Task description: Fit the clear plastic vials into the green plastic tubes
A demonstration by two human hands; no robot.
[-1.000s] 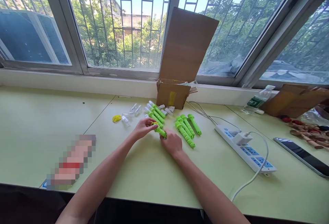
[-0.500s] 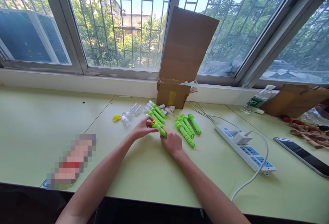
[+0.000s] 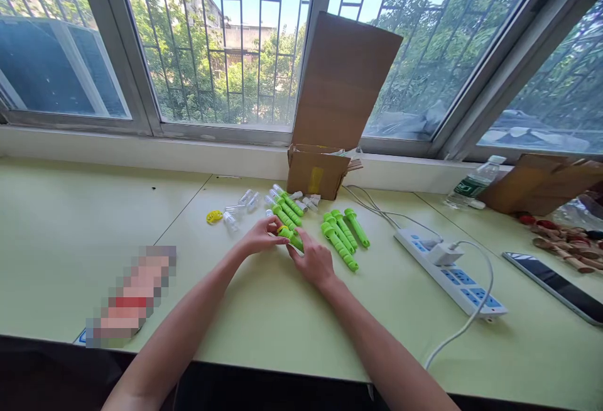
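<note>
Low over the table, my left hand [image 3: 260, 235] pinches the upper end of a bright green ribbed plastic tube [image 3: 296, 241], where a bit of yellow shows. My right hand [image 3: 315, 260] has its thumb and index finger on either side of the tube's lower end; its other fingers are curled. Just beyond my hands lie several green tubes [image 3: 284, 215] with clear ends. To the right of my right hand are several more green ribbed tubes [image 3: 340, 246] with wide collars. Small clear plastic tubes [image 3: 248, 200] and a yellow coiled piece [image 3: 214, 217] lie beyond my left hand.
An open cardboard box [image 3: 313, 175] stands against the window sill, with small white caps [image 3: 311, 202] before it. To the right are a power strip [image 3: 452, 276] with a cable, a phone [image 3: 553, 285], a water bottle [image 3: 475, 183] and wooden pieces [image 3: 563, 251].
My right hand's index finger and thumb have opened from a closed grip to either side of the tube. The yellow ring sits lower, nearer the tube's end. My left hand has barely moved.
</note>
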